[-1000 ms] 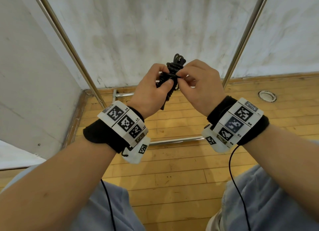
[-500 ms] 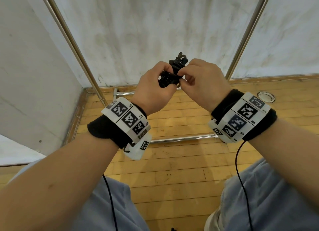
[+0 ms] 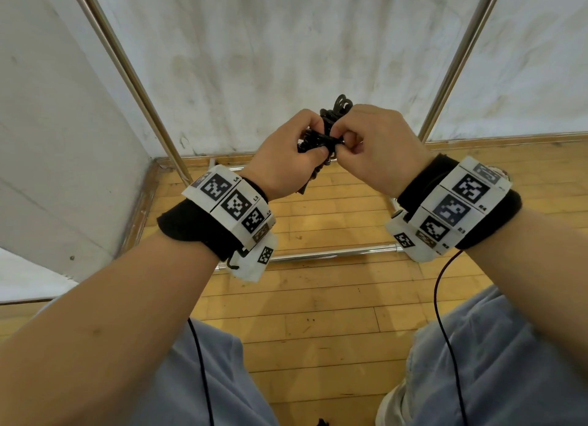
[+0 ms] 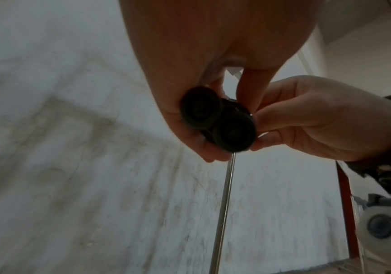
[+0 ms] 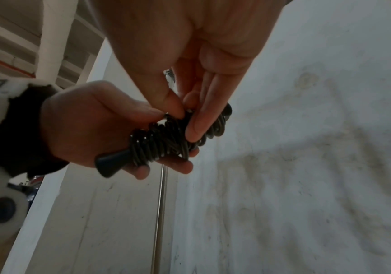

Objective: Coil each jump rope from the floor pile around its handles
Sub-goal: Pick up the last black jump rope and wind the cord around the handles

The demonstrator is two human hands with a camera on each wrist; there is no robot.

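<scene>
One black jump rope [image 3: 331, 129] is in view, held up in front of the chest between two hands, above the wooden floor [image 3: 318, 314]. Its cord is wound in many tight turns around the handles [image 5: 110, 165]; the left wrist view shows two round handle ends [image 4: 233, 130] side by side, so two handles are bundled together. The turns overlap too closely to be counted.

The left hand [image 3: 286, 161] grips the bundle, its fingers curled under the coil and its thumb laid along the top. The right hand [image 3: 378, 145] works at the upper part of the coil: thumb and forefinger pinch together at the cord, and the other fingers lie straight against the turns, as the right wrist view shows. What exactly sits in the pinch is probably a strand or the loose end of the cord, but the fingers cover it.

From the head view most of the rope is hidden behind both hands; only a few loops stick out above the knuckles and a short dark piece below the left palm. Each wrist carries one black band [image 3: 197, 228] with white marker tags. Two slanted metal poles [image 3: 133, 78] rise against the stained white wall [image 3: 286, 43], and one metal bar [image 3: 334, 253] lies across the floor. The floor pile of ropes falls outside every view. Two knees in light blue trousers [image 3: 496, 362] are cut off at the bottom edge.
</scene>
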